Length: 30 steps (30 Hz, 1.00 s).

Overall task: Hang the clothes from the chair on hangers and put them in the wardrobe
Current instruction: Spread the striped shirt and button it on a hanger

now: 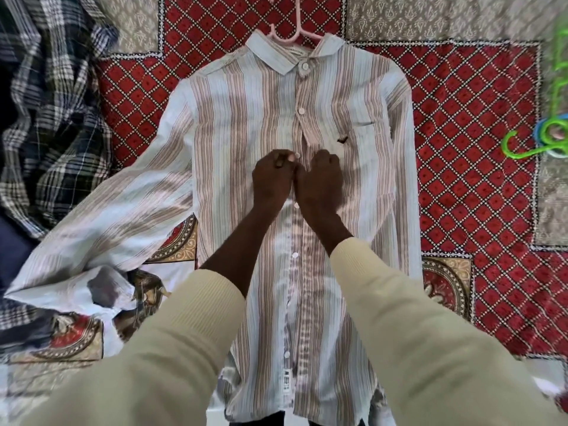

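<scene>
Curled fingers [281,158] of the left hand [270,179] pinch the button placket of the striped shirt [246,124] at mid-chest, beside a white button; the right hand [319,182] sits just beside it, knuckles up, its fingers bent down onto the opposite edge of the placket and apparently gripping the cloth, though the fingertips themselves are hidden under the hand; the two hands touch at the thumbs' side. Both forearms come up from the lower edge in cream ribbed sleeves [172,348].

The striped shirt lies flat, front up, on a red diamond-patterned bedspread [461,133] with beige printed panels; its collar points away from the person, and a pink hanger [287,32] sits inside the neck, hook showing above the collar; the top buttons are fastened, while the placket lower down gapes slightly; one shirt sleeve spreads out toward the left side of the view, its cuff crumpled near the edge, and the other lies straight along the body.

A dark plaid garment [46,103] lies heaped at the left, well apart from the hands; green hangers [553,112] with a blue one beneath rest at the far right edge of the bedspread.
</scene>
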Each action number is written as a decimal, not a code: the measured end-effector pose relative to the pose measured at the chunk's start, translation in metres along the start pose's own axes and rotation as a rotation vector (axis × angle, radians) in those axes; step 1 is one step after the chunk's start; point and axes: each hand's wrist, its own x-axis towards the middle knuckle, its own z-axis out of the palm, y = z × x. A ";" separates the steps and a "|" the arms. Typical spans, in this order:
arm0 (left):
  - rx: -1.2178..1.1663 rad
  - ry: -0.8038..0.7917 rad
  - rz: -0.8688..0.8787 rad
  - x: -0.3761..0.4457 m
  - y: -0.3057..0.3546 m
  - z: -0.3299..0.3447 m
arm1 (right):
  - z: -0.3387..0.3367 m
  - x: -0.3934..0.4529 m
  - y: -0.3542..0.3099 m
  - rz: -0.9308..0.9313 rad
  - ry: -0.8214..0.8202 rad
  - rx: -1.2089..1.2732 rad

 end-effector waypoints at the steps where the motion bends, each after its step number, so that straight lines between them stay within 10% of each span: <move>1: 0.018 -0.004 -0.004 0.000 0.002 0.001 | -0.001 0.002 -0.001 -0.024 0.005 -0.020; 9: -0.067 0.043 -0.177 0.008 0.011 0.005 | 0.006 0.015 0.001 -0.185 -0.083 -0.317; 14: -0.117 0.036 -0.260 0.015 0.014 0.006 | -0.003 0.011 -0.009 0.076 0.101 0.216; 20: -0.034 0.027 -0.358 0.028 0.013 0.016 | -0.004 0.013 -0.009 0.319 -0.113 0.686; 30: -0.246 -0.059 -0.269 0.017 0.005 0.009 | -0.009 0.023 -0.012 0.497 -0.188 0.795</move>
